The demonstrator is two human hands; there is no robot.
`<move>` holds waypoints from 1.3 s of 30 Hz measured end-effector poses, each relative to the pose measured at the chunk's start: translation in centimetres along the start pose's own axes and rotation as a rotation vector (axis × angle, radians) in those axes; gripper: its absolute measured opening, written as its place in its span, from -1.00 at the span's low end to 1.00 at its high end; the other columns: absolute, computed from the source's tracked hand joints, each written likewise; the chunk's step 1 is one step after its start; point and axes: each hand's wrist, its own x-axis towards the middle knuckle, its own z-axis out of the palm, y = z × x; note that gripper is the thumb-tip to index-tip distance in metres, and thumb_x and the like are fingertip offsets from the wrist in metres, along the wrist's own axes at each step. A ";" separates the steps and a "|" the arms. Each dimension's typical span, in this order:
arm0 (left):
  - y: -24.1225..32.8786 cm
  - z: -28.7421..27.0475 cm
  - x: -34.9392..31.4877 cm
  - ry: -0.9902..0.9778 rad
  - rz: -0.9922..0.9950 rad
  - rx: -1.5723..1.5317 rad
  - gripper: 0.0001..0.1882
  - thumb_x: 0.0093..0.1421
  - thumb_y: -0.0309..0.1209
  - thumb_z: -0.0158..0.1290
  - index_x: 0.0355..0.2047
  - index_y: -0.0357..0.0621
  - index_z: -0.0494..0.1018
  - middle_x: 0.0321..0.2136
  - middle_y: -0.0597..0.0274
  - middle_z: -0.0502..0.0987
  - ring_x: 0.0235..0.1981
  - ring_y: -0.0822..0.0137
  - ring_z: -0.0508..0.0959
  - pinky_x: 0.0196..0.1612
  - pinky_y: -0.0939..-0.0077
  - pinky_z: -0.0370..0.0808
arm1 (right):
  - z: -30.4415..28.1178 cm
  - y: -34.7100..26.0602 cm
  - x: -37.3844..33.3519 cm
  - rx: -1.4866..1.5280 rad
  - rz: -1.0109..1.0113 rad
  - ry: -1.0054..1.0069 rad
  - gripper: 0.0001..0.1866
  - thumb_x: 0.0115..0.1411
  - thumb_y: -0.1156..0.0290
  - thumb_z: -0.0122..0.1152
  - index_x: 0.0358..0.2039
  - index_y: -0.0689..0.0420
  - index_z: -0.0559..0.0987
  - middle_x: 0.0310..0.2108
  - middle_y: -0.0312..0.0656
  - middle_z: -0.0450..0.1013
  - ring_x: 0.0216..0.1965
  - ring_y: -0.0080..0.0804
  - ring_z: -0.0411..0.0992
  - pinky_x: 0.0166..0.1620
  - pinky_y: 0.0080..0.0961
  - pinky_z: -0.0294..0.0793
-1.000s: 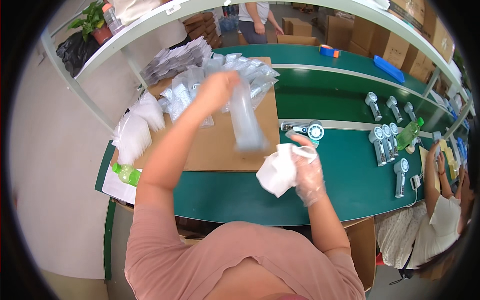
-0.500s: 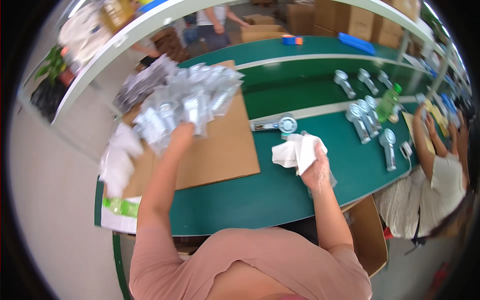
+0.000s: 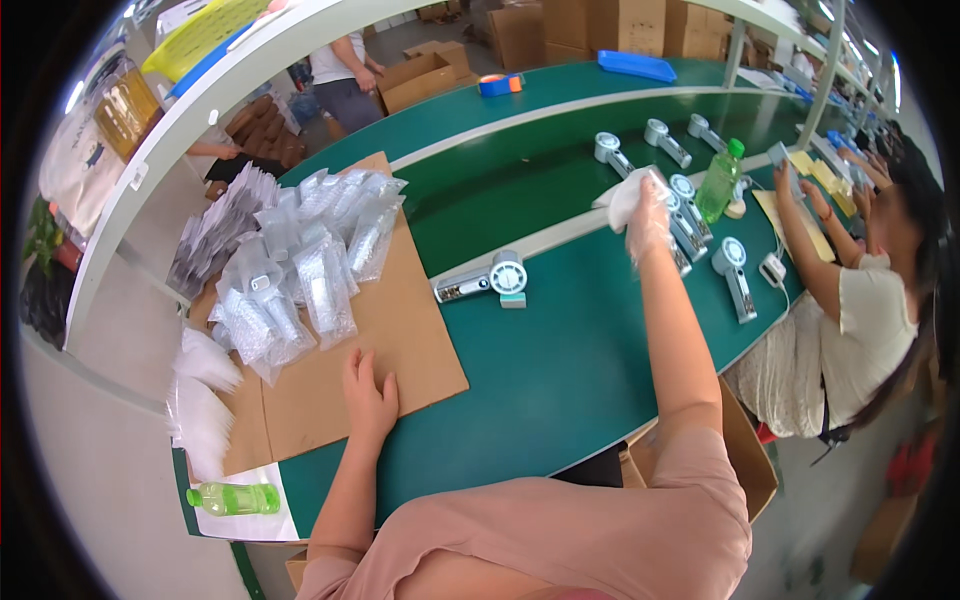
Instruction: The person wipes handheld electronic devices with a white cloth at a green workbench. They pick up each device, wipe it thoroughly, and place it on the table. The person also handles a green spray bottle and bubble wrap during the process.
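My right hand (image 3: 650, 222), seemingly in a thin clear glove, reaches out over the green table with a white cloth (image 3: 624, 203) gripped in its fingers. Just beyond and beside it lie several silver handheld shower heads (image 3: 688, 228), partly hidden by the hand. My left hand (image 3: 370, 392) rests, fingers loosely apart and holding nothing, on a flat cardboard sheet (image 3: 420, 345). Ahead of it is a heap of clear bubble-wrap bags (image 3: 320, 275), some with things inside. One shower head (image 3: 507, 272) lies alone right of the cardboard, a small teal block (image 3: 512, 300) against it.
White foam sheets (image 3: 200, 420) and a green-tinted bottle (image 3: 235, 498) lie at the left. Another green bottle (image 3: 720, 182) stands at the right, near a co-worker (image 3: 860, 300). A blue tray (image 3: 636, 66) and a tape roll (image 3: 500, 85) sit at the back. A white frame rail (image 3: 330, 35) arches overhead.
My right hand has moved away and to the right with the white cloth, toward the group of shower heads. My left hand has left the bag heap and come back onto the cardboard.
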 end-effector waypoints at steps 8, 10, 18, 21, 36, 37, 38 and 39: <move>0.6 -0.2 0.4 0.013 -0.045 0.025 -0.59 -0.01 -0.47 0.13 -0.10 -0.29 0.39 -0.12 -0.12 0.43 -0.11 -0.12 0.44 -0.03 0.11 0.38 | 4.7 -1.0 12.3 -1.472 -0.652 0.147 -0.28 0.16 0.02 0.09 0.26 0.06 0.18 0.03 0.23 0.36 0.01 0.16 0.39 0.03 -0.08 0.39; 0.5 -0.2 0.5 0.006 -0.023 0.037 -0.60 -0.02 -0.48 0.12 -0.12 -0.28 0.40 -0.14 -0.10 0.44 -0.13 -0.10 0.44 -0.06 0.12 0.39 | 5.8 0.8 13.3 -1.672 -0.335 0.072 -0.32 0.18 0.13 0.02 0.30 -0.06 0.14 0.02 0.15 0.40 0.08 0.07 0.37 0.09 -0.10 0.35; 0.8 -0.6 0.9 -0.010 -0.018 0.057 -0.63 -0.05 -0.47 0.12 -0.17 -0.21 0.41 -0.18 0.01 0.45 -0.16 -0.02 0.43 -0.11 0.16 0.38 | 5.5 6.7 16.3 -1.793 0.041 0.009 -0.62 0.24 0.22 -0.03 -0.02 0.13 0.53 0.04 -0.07 0.45 0.07 -0.19 0.43 0.06 -0.31 0.44; 0.6 -0.1 0.5 -0.019 -0.046 0.043 -0.63 -0.05 -0.47 0.12 -0.17 -0.19 0.41 -0.18 0.02 0.45 -0.16 -0.01 0.43 -0.10 0.16 0.37 | 5.0 7.4 17.4 -1.638 0.029 -0.058 -0.52 0.27 0.11 -0.07 -0.03 0.24 0.51 0.01 0.04 0.45 0.05 -0.09 0.43 0.06 -0.27 0.42; 3.3 -2.6 1.3 0.341 0.118 -0.138 -0.75 -0.02 -0.57 0.08 -0.27 -0.25 0.43 -0.35 0.03 0.47 -0.32 0.03 0.47 -0.26 0.25 0.40 | 11.0 0.1 -10.0 0.597 0.665 -0.597 -0.59 0.28 0.06 -0.04 -0.04 0.08 0.48 -0.13 -0.20 0.51 -0.11 -0.27 0.51 -0.05 -0.24 0.52; 5.3 -3.8 2.0 0.321 0.142 -0.252 -0.77 0.00 -0.58 0.07 -0.27 -0.26 0.43 -0.37 0.04 0.47 -0.34 0.07 0.47 -0.28 0.29 0.40 | 10.3 1.6 -11.4 0.588 0.664 -0.602 -0.60 0.29 0.06 -0.02 -0.03 0.08 0.47 -0.15 -0.21 0.51 -0.15 -0.33 0.51 -0.12 -0.26 0.55; 7.9 -5.2 2.4 0.302 0.147 -0.354 -0.79 0.02 -0.58 0.07 -0.27 -0.26 0.43 -0.39 0.06 0.46 -0.36 0.11 0.46 -0.31 0.33 0.39 | 10.5 2.2 -13.5 0.556 0.713 -0.528 -0.60 0.29 0.06 -0.02 -0.03 0.09 0.47 -0.15 -0.21 0.51 -0.15 -0.35 0.51 -0.13 -0.27 0.55; 10.0 -6.2 2.6 0.286 0.140 -0.453 -0.80 0.04 -0.59 0.06 -0.28 -0.27 0.43 -0.40 0.07 0.45 -0.38 0.14 0.46 -0.33 0.37 0.39 | 10.7 2.9 -15.9 0.517 0.770 -0.458 -0.59 0.30 0.07 -0.02 -0.03 0.10 0.46 -0.16 -0.21 0.51 -0.16 -0.36 0.51 -0.14 -0.28 0.56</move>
